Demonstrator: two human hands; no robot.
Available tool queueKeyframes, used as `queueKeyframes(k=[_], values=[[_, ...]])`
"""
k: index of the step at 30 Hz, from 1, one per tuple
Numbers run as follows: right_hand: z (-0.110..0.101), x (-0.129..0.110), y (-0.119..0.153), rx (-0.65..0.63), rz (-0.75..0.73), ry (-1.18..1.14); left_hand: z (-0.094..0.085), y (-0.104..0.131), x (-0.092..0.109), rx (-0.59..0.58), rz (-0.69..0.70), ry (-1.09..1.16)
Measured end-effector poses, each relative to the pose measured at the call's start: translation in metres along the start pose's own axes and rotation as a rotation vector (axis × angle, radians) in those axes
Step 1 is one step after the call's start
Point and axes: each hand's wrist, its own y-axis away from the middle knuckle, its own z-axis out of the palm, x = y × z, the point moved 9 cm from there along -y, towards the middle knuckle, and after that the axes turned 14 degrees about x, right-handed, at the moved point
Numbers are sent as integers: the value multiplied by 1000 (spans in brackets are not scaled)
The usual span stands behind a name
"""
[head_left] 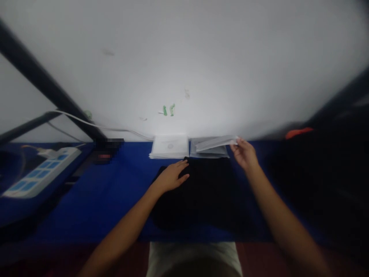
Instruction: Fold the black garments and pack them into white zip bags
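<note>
My left hand (173,176) lies flat on a folded black cloth (201,204), its fingers stretched out near the cloth's far edge. With my right hand (244,153) I pinch the right end of a thin, pale plastic sheet or bag (215,142), lifted at a slant. Beneath it rests a stack of clear, greyish plastic bags (196,152). Left of that stack lies a pile of white sheets or packets (170,147) with a faint round mark on top. The black cloth is dark, so its folds are hard to make out.
A white power strip with blue sockets (43,171) sits at the left of the blue table (95,207). A white cable (115,129) runs along the wall. Dark frame bars (52,88) slope at the left. Dark material with an orange patch (298,133) fills the right.
</note>
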Motion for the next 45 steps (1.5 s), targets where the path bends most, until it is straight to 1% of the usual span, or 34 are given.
queueKeyframes(k=[2,4,6,8,9,11,12,14,16,17,19,21,23,26,29,32,34,36,39,42,45], values=[[6,-11,6,-36,-3,-69,-9,-3,-5,60,-59,62],[10,-21,14,-67,-13,-71,-23,-8,-13,167,-137,149],[13,-29,25,-87,-8,-54,-37,-11,-21,285,-214,303],[18,-33,40,-116,13,4,-47,-14,-24,356,-273,506],[22,-34,49,-140,28,43,-50,-15,-23,370,-290,601],[33,-32,70,-210,76,105,-57,-17,-13,376,-292,721],[39,-29,81,-254,112,112,-62,-18,-6,380,-282,733],[55,-21,107,-362,229,76,-70,-20,12,394,-253,675],[71,-10,133,-498,379,12,-74,-24,32,369,-219,613],[78,-4,145,-561,451,-14,-71,-26,43,326,-200,611],[86,5,162,-651,552,-38,-59,-30,63,189,-158,639],[89,13,167,-667,589,-33,-43,-31,77,60,-120,622],[86,21,162,-633,593,-13,-32,-31,80,7,-109,565],[79,33,152,-570,571,60,-23,-31,74,31,-121,548],[72,44,144,-560,519,211,-17,-31,65,87,-132,555],[68,46,139,-593,383,402,-11,-29,56,134,-151,540],[69,41,138,-629,273,501,-7,-28,54,134,-152,534],[73,34,140,-679,192,570,-7,-28,52,135,-155,525],[76,23,142,-766,124,652,-19,-29,38,187,-212,538],[74,12,141,-877,72,735,-38,-31,11,262,-322,625],[65,8,139,-999,114,790,-56,-29,-20,345,-416,680]])
